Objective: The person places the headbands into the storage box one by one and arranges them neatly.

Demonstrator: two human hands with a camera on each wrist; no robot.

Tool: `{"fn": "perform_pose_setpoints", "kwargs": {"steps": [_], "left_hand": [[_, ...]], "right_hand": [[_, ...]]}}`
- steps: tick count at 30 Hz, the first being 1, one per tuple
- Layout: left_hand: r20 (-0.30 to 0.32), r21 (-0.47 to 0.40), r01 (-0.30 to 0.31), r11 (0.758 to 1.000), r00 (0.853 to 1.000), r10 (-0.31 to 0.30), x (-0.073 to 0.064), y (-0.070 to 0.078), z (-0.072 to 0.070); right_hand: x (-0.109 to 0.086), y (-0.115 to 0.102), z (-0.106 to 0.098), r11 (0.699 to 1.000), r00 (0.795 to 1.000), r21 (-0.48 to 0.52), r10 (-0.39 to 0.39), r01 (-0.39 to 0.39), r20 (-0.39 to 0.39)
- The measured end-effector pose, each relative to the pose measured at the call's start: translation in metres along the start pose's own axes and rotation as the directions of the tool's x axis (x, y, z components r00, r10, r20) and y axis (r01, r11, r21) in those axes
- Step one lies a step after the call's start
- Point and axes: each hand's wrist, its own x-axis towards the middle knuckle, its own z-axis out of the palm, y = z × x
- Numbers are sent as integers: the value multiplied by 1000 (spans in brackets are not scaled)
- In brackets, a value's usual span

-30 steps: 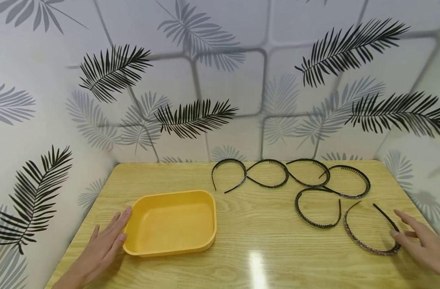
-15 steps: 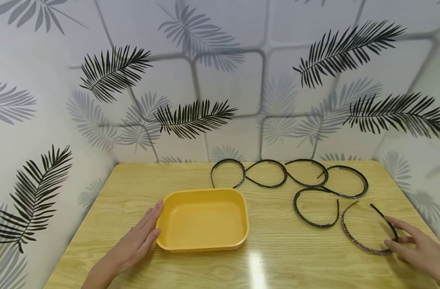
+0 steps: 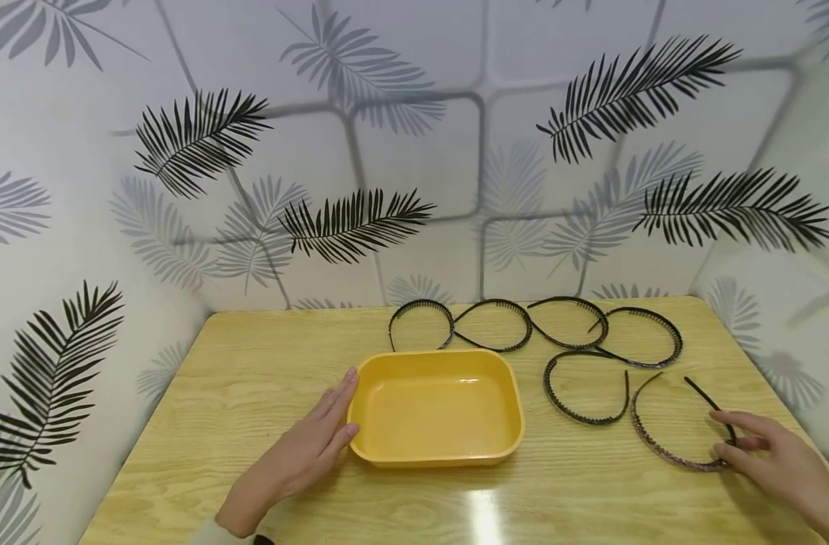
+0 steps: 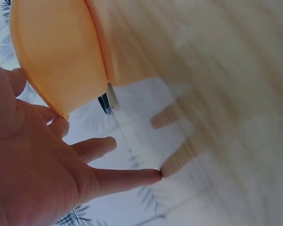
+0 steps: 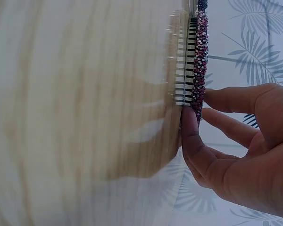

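On the counter (image 3: 578, 507), the glittery headband (image 5: 200, 56) pinched by the right hand (image 3: 771, 458) is best lifted level, the tray (image 3: 437, 420) steadied by the outstretched left hand (image 3: 301, 454).

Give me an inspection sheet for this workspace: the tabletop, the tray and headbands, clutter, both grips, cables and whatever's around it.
Surface: wood-grain table, bright reflection near the front.
Job's things: yellow tray, upright; six headbands, four across the back and two nearer the front at right. The tray hides the ends of the back-left one.
Clutter: nothing seen.
Left grip: left hand, fingers extended against the tray's left side.
Right grip: right hand pinches the frontmost headband, which is glittery, on its right side.
Cables: nothing seen.
Surroundings: pale walls printed with black and grey leaves.
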Motion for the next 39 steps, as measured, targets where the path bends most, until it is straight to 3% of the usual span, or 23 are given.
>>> {"fn": "perform_pose_setpoints", "kwargs": {"steps": [5, 11, 23, 32, 39], "left_hand": [[8, -13, 3, 1000, 1000, -3, 13, 8, 6], [61, -61, 78, 995, 995, -74, 27, 15, 10], [67, -107, 128, 986, 990, -121, 45, 20, 21], [69, -128, 160, 979, 986, -152, 50, 21, 19], [64, -150, 139, 979, 989, -131, 51, 19, 18]], "right_hand": [[6, -6, 0, 998, 999, -54, 28, -26, 33], [5, -11, -1, 995, 995, -72, 70, -66, 65], [3, -11, 0, 990, 991, -35, 133, -133, -11], [2, -3, 3, 970, 987, 186, 162, -159, -3], [1, -6, 1, 915, 974, 334, 215, -226, 72]]}}
